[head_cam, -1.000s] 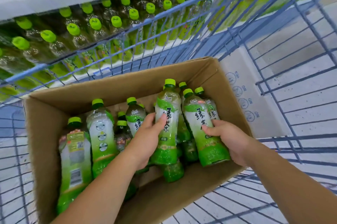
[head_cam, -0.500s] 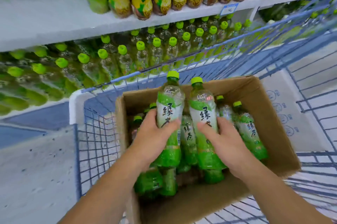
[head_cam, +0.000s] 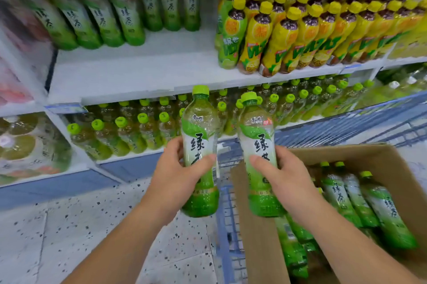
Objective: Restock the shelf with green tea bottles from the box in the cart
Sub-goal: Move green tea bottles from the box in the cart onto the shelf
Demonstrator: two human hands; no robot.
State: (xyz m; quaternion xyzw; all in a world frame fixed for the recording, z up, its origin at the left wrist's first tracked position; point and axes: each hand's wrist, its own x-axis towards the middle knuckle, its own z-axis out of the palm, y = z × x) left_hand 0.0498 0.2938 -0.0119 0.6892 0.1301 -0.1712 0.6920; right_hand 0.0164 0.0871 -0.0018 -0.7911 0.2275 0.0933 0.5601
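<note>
- Left green tea bottle (head_cam: 199, 136) and right green tea bottle (head_cam: 258, 143) are being held higher than before, clear of the cardboard box (head_cam: 261, 237) and facing the shelf (head_cam: 138, 69).
- Each is being gripped upright, one by the left hand (head_cam: 178, 173), one by the right hand (head_cam: 286, 175).
- Spare bottles (head_cam: 360, 203) are lying in the box.

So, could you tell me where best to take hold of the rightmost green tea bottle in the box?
Grip the rightmost green tea bottle round its upper body, from above: it lies slanted in the cardboard box, cap end uppermost, a neighbour close against its left.
</note>
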